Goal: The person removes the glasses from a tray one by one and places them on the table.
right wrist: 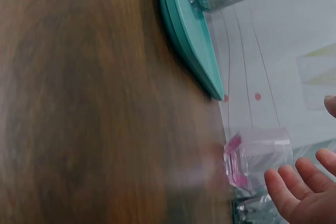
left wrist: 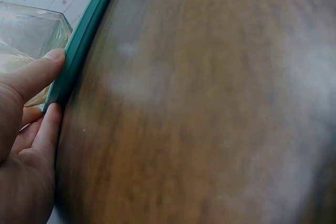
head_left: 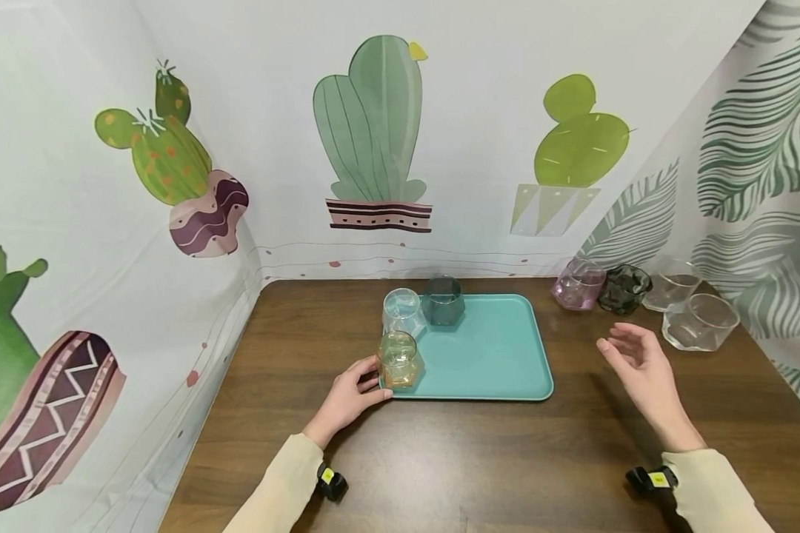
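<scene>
My left hand (head_left: 353, 396) holds the front left corner of a teal tray (head_left: 487, 355), thumb at its front rim and fingers curled round the left side. In the left wrist view the thumb (left wrist: 44, 69) lies against the tray edge (left wrist: 86, 30). Just inside that corner stands an amber glass (head_left: 401, 363), right at the fingertips. Behind it on the tray are a clear glass (head_left: 403, 314) and a dark blue-grey glass (head_left: 444, 302). My right hand (head_left: 643, 370) hovers right of the tray with loosely bent fingers, holding nothing, near a pink-tinted glass (head_left: 578, 285).
Beside the pink glass, along the table's back right, stand a black wavy glass (head_left: 624, 289) and two clear glasses, one at the back (head_left: 671, 285) and another nearer (head_left: 700, 323). Cloth printed with cacti and leaves hangs behind the brown wooden table (head_left: 480, 459).
</scene>
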### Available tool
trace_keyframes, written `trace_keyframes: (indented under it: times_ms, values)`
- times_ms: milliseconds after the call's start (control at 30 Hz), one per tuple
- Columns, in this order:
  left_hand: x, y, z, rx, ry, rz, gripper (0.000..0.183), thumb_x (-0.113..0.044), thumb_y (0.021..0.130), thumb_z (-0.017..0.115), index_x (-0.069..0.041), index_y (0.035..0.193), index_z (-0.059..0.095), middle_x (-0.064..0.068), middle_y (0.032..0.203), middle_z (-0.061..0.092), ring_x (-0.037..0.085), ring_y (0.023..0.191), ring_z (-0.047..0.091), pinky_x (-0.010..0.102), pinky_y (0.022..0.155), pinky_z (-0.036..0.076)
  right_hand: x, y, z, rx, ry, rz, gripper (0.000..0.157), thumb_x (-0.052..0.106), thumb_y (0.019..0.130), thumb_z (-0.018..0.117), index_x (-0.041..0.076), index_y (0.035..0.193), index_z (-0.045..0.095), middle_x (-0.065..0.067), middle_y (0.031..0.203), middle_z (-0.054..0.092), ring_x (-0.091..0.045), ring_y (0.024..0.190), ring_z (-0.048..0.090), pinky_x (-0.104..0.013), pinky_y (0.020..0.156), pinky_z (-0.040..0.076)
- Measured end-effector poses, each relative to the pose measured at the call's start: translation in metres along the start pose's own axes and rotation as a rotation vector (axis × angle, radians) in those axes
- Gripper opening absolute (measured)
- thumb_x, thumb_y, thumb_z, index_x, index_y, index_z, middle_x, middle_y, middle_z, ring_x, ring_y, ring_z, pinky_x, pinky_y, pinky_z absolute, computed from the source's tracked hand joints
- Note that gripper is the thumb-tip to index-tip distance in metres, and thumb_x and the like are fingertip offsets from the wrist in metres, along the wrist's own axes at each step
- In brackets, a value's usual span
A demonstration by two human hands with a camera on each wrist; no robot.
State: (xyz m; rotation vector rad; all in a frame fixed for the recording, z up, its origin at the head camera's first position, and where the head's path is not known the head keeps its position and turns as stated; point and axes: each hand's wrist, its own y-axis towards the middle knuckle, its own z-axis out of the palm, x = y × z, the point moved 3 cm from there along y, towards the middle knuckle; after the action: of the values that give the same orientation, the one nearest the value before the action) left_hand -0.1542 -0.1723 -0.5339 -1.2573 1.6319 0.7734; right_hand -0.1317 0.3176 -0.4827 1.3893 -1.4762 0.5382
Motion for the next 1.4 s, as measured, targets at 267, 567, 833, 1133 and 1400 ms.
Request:
trace_keyframes:
  times_ms: [267,567,833,1133,1400]
  values:
    - [-0.002,0.002,-0.001,-0.001,-0.003,-0.003,0.069,-0.010,0.089,0.084,-0.002,0.150,0.053,0.019,0.149,0.054,0.034,0.134,0.058,0.032,0.104,0.056,0.008,0.004,0.019,0.050,-0.005,-0.010,0.047,0.008,0.101,0.069,-0.008,0.140,0.048,0.004,0.123,0.058,0.010,0.106,0.056,0.001,0.085,0.045]
    - [-0.002,0.002,-0.001,-0.003,-0.007,0.014,0.067,-0.009,0.089,0.084,-0.002,0.149,0.054,0.019,0.148,0.055,0.036,0.133,0.058,0.034,0.104,0.056,0.016,0.007,0.041,0.122,0.009,-0.015,0.049,0.012,0.102,0.068,-0.004,0.143,0.047,-0.021,0.135,0.056,0.011,0.109,0.052,0.001,0.086,0.044]
    - [-0.002,0.001,0.000,0.006,0.007,0.004,0.068,-0.010,0.089,0.084,-0.005,0.150,0.055,0.017,0.149,0.054,0.033,0.134,0.058,0.032,0.104,0.056,0.022,0.013,0.065,0.183,0.054,-0.046,0.047,0.015,0.103,0.067,-0.005,0.141,0.048,-0.025,0.136,0.057,0.001,0.114,0.055,-0.002,0.088,0.045]
    - [-0.002,-0.002,0.001,0.004,0.002,0.001,0.068,-0.011,0.089,0.084,-0.006,0.150,0.055,0.017,0.148,0.055,0.034,0.132,0.059,0.033,0.104,0.056,0.034,0.028,0.092,0.243,0.071,-0.042,0.049,0.015,0.103,0.068,-0.004,0.144,0.048,-0.025,0.139,0.056,-0.013,0.119,0.057,-0.004,0.088,0.046]
    - [-0.001,0.000,0.000,-0.003,0.019,0.020,0.067,-0.011,0.090,0.084,-0.003,0.149,0.055,0.019,0.147,0.055,0.036,0.132,0.059,0.033,0.103,0.057,0.042,0.048,0.123,0.286,0.111,-0.076,0.052,0.013,0.101,0.071,-0.003,0.145,0.047,-0.024,0.140,0.056,-0.038,0.125,0.056,-0.005,0.086,0.044]
